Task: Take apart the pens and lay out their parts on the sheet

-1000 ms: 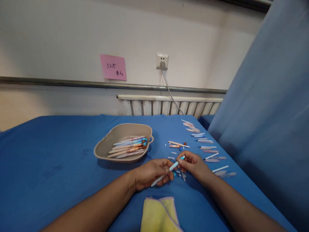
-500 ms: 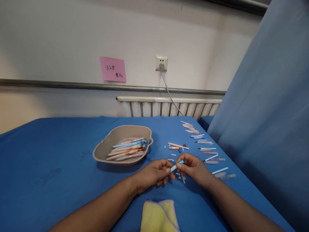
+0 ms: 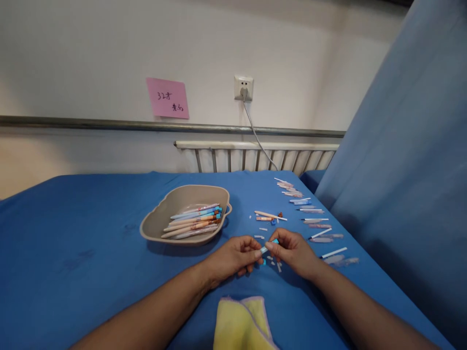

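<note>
Both hands meet over the blue cloth, pinching a short light-blue pen part (image 3: 265,249) between them. My left hand (image 3: 239,255) has its thumb and fingers closed on the lower left end. At the upper right end, near a brighter blue tip, the fingers of my right hand (image 3: 288,248) are closed. Small white pieces (image 3: 279,267) lie just below the hands, and a small bright blue piece (image 3: 264,262) shows by my left fingertips. Beyond the hands lie a peach pen barrel (image 3: 269,215) and an orange-brown part (image 3: 263,218).
A beige basket (image 3: 153,232) holding several assembled pens (image 3: 193,226) stands left of centre. Groups of pen parts (image 3: 319,226) line the right side. A folded yellow cloth (image 3: 239,325) lies at the front. A blue curtain (image 3: 408,160) hangs at the right.
The view has shifted slightly. The pen part is turned a little and more covered by the fingers. A small bright blue piece now shows below my left fingertips.
</note>
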Available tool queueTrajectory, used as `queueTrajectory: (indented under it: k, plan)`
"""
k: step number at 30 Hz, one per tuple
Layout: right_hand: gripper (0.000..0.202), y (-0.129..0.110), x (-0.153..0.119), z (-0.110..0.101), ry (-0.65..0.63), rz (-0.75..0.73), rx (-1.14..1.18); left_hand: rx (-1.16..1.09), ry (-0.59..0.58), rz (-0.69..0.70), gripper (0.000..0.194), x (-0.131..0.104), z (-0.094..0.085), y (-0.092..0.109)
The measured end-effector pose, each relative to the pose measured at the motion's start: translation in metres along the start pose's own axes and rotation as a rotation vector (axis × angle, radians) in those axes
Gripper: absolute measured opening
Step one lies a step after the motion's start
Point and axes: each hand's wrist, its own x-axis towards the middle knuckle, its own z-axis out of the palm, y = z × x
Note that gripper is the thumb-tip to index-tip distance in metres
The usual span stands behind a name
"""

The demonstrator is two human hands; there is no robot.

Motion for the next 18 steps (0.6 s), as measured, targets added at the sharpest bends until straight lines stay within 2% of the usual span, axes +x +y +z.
queueTrajectory:
  k: [7,9,12,14,18]
  plan:
    - [0.029,0.001,-0.003,0.007,-0.067,0.008,0.113,-0.052,-0.023,-0.011,0.036,0.001,0.001,0.002]
    - [0.031,-0.001,-0.004,0.007,-0.058,-0.047,0.082,-0.078,-0.023,-0.029,0.035,0.0,0.001,0.003]
    - [0.025,-0.01,-0.008,0.004,-0.027,-0.237,-0.177,-0.091,-0.015,-0.041,0.032,-0.002,0.002,0.006]
    - [0.015,-0.017,-0.01,0.001,-0.11,-0.351,-0.36,-0.101,-0.011,-0.051,0.027,-0.003,0.003,0.007]
    - [0.011,-0.023,-0.014,-0.002,-0.213,-0.406,-0.56,-0.109,-0.032,-0.048,0.02,-0.005,0.005,0.007]
